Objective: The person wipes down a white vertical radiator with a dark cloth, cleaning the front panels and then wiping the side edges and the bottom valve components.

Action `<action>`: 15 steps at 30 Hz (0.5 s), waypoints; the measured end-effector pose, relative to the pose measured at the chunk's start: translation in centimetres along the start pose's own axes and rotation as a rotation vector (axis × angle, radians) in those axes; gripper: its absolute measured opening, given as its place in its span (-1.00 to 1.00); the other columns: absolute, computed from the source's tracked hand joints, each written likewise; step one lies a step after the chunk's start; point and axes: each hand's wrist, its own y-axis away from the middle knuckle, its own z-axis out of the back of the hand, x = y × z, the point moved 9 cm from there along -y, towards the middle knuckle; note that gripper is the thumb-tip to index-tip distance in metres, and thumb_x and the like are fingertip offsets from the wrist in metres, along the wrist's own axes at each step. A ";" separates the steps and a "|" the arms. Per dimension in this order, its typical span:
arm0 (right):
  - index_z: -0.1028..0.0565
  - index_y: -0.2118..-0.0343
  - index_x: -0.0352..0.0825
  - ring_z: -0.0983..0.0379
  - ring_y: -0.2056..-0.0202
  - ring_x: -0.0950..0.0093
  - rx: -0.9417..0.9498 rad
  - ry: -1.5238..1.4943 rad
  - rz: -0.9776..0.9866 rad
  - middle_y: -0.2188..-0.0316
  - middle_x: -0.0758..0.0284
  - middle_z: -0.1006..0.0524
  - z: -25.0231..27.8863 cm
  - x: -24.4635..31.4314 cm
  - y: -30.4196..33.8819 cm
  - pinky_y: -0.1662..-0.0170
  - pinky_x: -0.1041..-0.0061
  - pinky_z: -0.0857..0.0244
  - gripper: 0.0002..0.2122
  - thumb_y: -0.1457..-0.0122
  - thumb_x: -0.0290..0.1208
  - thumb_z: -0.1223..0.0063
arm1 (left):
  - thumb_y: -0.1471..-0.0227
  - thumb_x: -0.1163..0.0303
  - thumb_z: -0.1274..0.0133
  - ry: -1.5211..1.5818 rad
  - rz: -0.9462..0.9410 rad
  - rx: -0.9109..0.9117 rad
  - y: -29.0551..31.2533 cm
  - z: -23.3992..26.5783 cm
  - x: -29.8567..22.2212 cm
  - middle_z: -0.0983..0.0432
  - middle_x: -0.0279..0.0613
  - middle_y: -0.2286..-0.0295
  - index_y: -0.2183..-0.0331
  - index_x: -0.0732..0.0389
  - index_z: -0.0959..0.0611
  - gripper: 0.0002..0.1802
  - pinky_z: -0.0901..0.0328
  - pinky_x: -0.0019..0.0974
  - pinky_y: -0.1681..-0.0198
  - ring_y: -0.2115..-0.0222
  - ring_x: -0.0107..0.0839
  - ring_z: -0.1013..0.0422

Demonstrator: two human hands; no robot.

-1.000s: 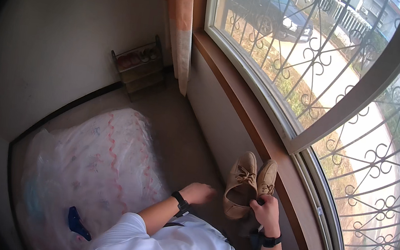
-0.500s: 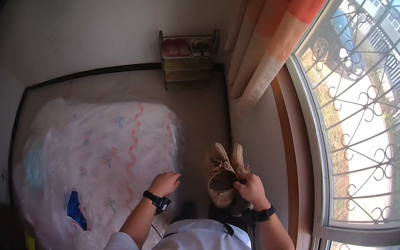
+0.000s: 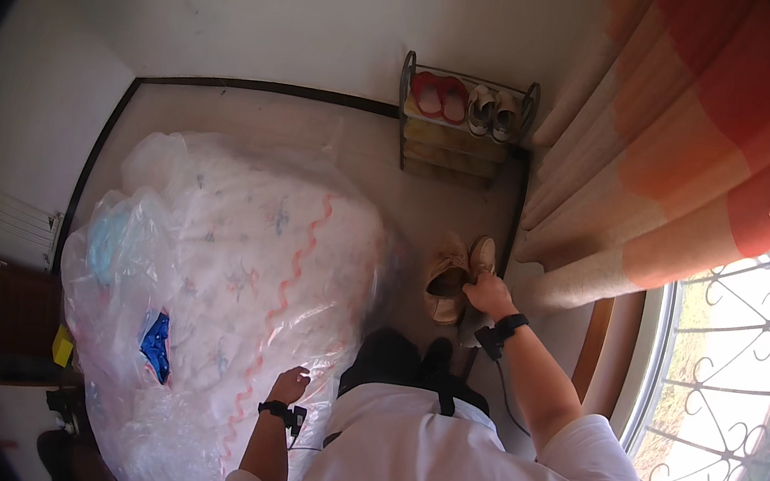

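Orange-and-cream curtain, grilled window, pale wall

Bedding left of the shoes in the right hand, rack beyond, curtain right

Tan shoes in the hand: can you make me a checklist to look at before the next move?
1. Right hand gripping the tan shoes: ok.
2. Both tan shoes fully visible: not ok, the right hand covers part of one.
3. Laces tied: cannot tell, too blurry.
4. Left hand free of anything held: ok.
5. Left hand off the plastic-wrapped bundle: cannot tell, it shows over it.
6. Shoe rack in sight: ok, with red slippers on top.
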 end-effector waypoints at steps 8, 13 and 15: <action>-0.52 0.21 -0.52 -0.47 0.22 -0.01 0.102 0.003 0.026 0.23 -0.06 -0.53 3.1 -0.1 -11.8 0.10 0.04 -0.39 -0.61 -0.23 -0.18 0.00 | -0.17 0.43 -0.04 0.537 0.420 0.164 -1.2 -5.3 0.0 -0.63 -0.08 0.32 0.10 0.28 -0.61 -0.73 -0.49 -0.28 0.36 0.41 -0.32 -0.58; -0.41 0.37 -0.39 -0.40 0.42 0.11 -0.045 -0.052 -0.016 0.49 0.06 -0.42 5.8 -1.6 -18.8 0.29 0.09 -0.33 -0.73 -0.27 -0.23 0.01 | -0.12 0.46 -0.04 0.334 0.226 -0.012 -6.1 -3.9 -3.8 -0.64 -0.09 0.39 0.12 0.27 -0.62 -0.74 -0.45 -0.33 0.36 0.41 -0.36 -0.58; -0.36 0.42 -0.37 -0.39 0.43 0.11 -0.026 -0.212 -0.037 0.51 0.06 -0.39 6.7 -1.1 -20.8 0.30 0.09 -0.30 -0.73 -0.27 -0.25 0.01 | -0.15 0.44 -0.02 0.537 0.290 -0.058 -6.5 -2.9 -7.2 -0.65 -0.09 0.34 0.10 0.24 -0.61 -0.73 -0.44 -0.33 0.36 0.40 -0.34 -0.60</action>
